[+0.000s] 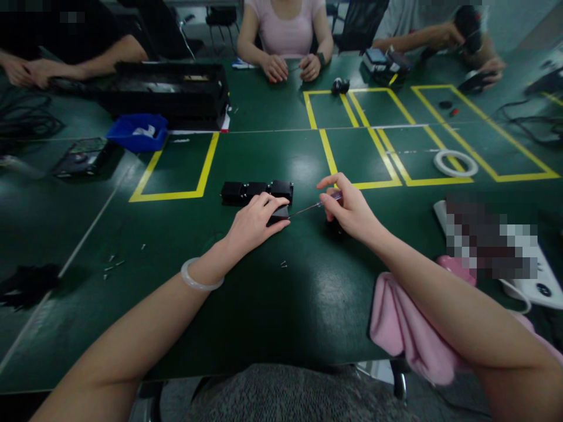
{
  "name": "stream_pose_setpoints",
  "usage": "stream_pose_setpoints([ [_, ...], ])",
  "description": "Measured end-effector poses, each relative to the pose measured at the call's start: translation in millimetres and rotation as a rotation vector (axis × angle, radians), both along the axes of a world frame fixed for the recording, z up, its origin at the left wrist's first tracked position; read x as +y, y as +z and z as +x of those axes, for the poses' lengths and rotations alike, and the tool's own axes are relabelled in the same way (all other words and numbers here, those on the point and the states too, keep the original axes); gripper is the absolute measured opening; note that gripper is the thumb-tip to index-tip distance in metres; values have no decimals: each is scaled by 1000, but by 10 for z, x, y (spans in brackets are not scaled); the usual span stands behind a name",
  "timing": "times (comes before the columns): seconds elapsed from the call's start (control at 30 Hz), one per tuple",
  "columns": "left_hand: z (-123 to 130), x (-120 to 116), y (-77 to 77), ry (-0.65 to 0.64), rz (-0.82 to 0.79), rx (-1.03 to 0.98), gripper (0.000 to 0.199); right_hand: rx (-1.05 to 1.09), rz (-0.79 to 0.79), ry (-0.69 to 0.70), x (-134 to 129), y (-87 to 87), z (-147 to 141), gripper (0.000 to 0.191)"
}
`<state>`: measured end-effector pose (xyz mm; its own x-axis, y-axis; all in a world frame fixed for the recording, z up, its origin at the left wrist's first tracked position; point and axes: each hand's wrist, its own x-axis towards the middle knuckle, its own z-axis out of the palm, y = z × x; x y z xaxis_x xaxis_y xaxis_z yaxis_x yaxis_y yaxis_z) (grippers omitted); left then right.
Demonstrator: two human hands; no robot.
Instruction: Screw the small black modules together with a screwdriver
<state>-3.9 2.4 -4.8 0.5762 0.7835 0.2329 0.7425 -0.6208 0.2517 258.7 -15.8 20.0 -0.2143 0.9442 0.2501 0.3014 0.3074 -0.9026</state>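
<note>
Pinning small black part (278, 215) to desk (246, 328), just on near side of row of black blocks (246, 191), with left hand (255, 218) part-closed, thumb and fingers around it, likely to brace against tool pressure. Gripping screwdriver (336, 196) by handle in right hand (349, 208), to right of same row, loosely curled with one finger raised, slanting shaft toward part's right end, probably for tip control; exact tip contact too small to tell. Also noting loose screws (284, 264) nearer than row, presumably for easy reach.
</note>
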Motion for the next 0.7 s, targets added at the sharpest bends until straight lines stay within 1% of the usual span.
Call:
stream_pose_setpoints([
  [0.13, -1, 0, 1, -2, -1, -9, 41, -47, -30, 6, -3, 9, -1, 14],
  [0.23, 1, 1, 3, 0, -7, -5, 41, -27, -4, 1, -6, 5, -4, 12],
  [0.37, 2, 0, 4, 3, -11, 0, 41, -25, 21, -15, 2, -4, -2, 15],
  [0.47, -2, 1, 10, -3, -14, -4, 42, -35, -5, -16, 6, 13, 1, 10],
  [0.53, -3, 1, 16, -5, -17, -7, 42, -51, -30, -15, 1, 35, -1, 11],
  [0.63, -1, 1, 24, -7, -18, -3, 42, -53, -34, -2, -11, 65, -6, 4],
  [0.7, 3, -1, 27, -6, -15, 0, 43, -45, -40, 12, -15, 73, -8, 3],
])
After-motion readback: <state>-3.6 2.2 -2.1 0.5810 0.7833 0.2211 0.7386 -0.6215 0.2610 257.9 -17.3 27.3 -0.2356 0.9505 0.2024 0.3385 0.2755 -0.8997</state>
